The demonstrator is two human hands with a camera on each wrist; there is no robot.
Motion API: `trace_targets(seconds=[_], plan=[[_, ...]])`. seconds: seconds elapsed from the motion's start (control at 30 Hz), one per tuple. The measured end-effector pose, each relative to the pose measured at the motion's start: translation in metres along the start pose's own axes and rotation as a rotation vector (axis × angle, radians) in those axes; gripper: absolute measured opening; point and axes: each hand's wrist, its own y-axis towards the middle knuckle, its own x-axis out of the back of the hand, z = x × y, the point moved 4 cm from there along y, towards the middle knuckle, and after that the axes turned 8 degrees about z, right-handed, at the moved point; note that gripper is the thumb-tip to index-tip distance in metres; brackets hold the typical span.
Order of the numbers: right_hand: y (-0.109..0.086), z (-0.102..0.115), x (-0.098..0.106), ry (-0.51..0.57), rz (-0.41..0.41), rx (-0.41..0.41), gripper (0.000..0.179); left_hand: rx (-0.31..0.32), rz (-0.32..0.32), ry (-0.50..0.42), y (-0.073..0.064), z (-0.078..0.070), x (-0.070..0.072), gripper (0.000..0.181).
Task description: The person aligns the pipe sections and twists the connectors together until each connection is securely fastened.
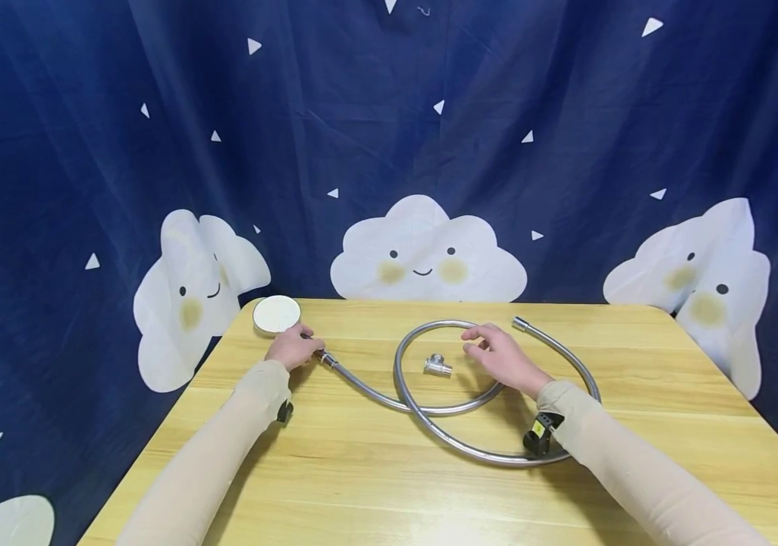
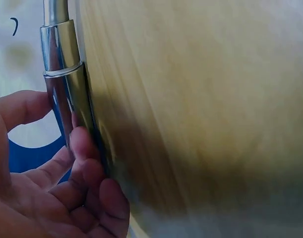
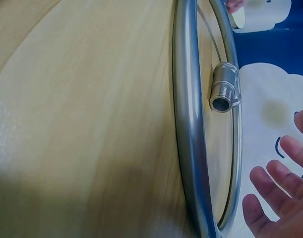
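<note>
At the back left of the table lies a hand shower (image 1: 277, 314) with a round pale face. My left hand (image 1: 292, 347) grips its handle, thumb on one side and curled fingers on the other in the left wrist view, close to the chrome connector (image 2: 61, 47). A metal shower hose (image 1: 365, 388) runs from there and loops across the table. Over the right part of that loop hovers my right hand (image 1: 506, 359), fingers loosely spread with nothing between them. Just left of its fingertips, inside the loop, sits a small chrome tee fitting (image 1: 437, 365) with a threaded end.
The hose's free end (image 1: 520, 324) points toward the back edge of the wooden table (image 1: 334, 485). Behind the table hangs a dark blue curtain (image 1: 375, 136) printed with clouds and triangles. Wrist cameras (image 1: 541, 434) are strapped on over the sleeves.
</note>
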Motion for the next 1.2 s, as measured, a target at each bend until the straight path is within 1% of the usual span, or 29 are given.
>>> trace_targets(seconds=[0.2, 0.33, 0.47, 0.67, 0.77, 0.97, 1.2], plan=[[-0.001, 0.002, 0.0, -0.001, 0.017, -0.02, 0.022, -0.001, -0.02, 0.069, -0.001, -0.001, 0.002, 0.052], [-0.002, 0.003, 0.002, -0.003, 0.024, -0.023, 0.022, -0.009, -0.046, 0.119, -0.002, -0.007, 0.004, 0.047], [-0.003, 0.003, 0.003, -0.011, 0.021, -0.005, 0.022, -0.028, -0.066, 0.151, -0.005, -0.015, 0.004, 0.04], [-0.004, -0.002, 0.006, -0.015, 0.014, 0.0, 0.023, -0.058, -0.066, 0.144, -0.011, -0.031, 0.001, 0.035], [-0.006, -0.004, 0.009, -0.006, 0.011, -0.013, 0.022, -0.08, -0.064, 0.146, -0.012, -0.039, -0.002, 0.035], [-0.011, -0.007, 0.015, -0.018, 0.007, -0.03, 0.023, -0.14, -0.042, 0.135, -0.014, -0.056, -0.008, 0.034], [-0.017, -0.014, 0.023, -0.04, -0.003, -0.039, 0.024, -0.216, -0.006, 0.088, -0.019, -0.075, -0.018, 0.031]])
